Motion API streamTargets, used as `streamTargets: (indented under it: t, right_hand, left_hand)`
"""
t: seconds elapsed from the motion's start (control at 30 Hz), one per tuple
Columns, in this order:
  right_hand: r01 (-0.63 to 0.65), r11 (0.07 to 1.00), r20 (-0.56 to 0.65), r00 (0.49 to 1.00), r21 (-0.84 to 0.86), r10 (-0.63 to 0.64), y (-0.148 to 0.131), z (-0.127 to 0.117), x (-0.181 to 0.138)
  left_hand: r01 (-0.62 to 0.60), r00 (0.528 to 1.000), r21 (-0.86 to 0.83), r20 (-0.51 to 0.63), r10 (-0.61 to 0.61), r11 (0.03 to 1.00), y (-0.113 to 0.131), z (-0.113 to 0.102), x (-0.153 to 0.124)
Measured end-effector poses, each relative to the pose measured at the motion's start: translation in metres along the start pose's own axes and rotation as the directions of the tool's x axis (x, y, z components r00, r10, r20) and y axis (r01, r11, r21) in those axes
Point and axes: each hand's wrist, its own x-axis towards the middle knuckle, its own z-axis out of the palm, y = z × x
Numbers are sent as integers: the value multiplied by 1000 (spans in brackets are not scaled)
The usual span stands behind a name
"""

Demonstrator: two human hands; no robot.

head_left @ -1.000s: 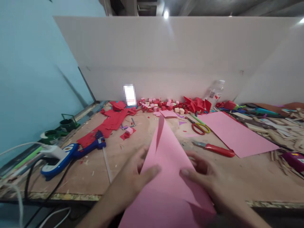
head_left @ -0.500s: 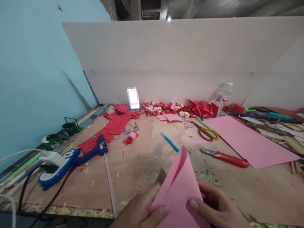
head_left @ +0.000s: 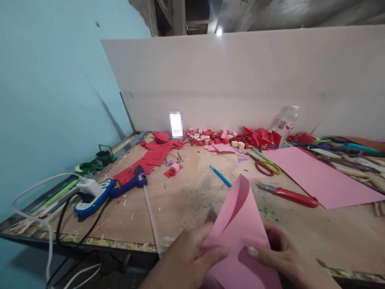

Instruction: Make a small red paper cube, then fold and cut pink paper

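Note:
A sheet of pink paper [head_left: 240, 241], folded over so its top edge curls into a rounded loop, is held up near the table's front edge. My left hand [head_left: 189, 257] grips its left side, thumb across the front. On the right side my right hand [head_left: 285, 251] pinches the paper, thumb in front and fingers behind. The sheet's lower end runs out of the picture. Just beyond it lies a blue pen [head_left: 220, 176]. A red-handled craft knife [head_left: 296, 196] rests to the right, below a pair of scissors [head_left: 267, 166] with red and yellow handles.
Another pink sheet [head_left: 325, 176] lies at right. Small red and pink paper cubes [head_left: 207, 137] line the back, near a clear bottle [head_left: 285, 122] and a lit phone [head_left: 176, 125]. At left are a blue glue gun [head_left: 132, 184], a power strip [head_left: 94, 200] and red paper [head_left: 156, 155].
The view has shifted, so the table's items appear farther right. Both hands keep hold of the pink paper, whose curled top has opened slightly wider.

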Motion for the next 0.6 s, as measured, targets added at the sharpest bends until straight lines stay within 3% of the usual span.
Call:
streamTargets:
  t: [0.13, 0.3, 0.43, 0.6]
  right_hand:
    - [2, 1000, 1, 1000, -13, -2, 0, 5, 3]
    - [85, 996, -55, 995, -27, -86, 3, 7, 7]
    - [126, 992, 67, 990, -7, -125, 2, 4, 1]
    - [58, 997, 125, 991, -60, -50, 8, 0, 1]
  left_hand:
    - [-97, 994, 106, -47, 102, 990, 1, 4, -1]
    - [-114, 983, 161, -123, 135, 980, -6, 5, 5]
    - [-186, 968, 10, -171, 185, 982, -11, -1, 3]
    - [-238, 946, -83, -246, 212, 968, -15, -9, -2]
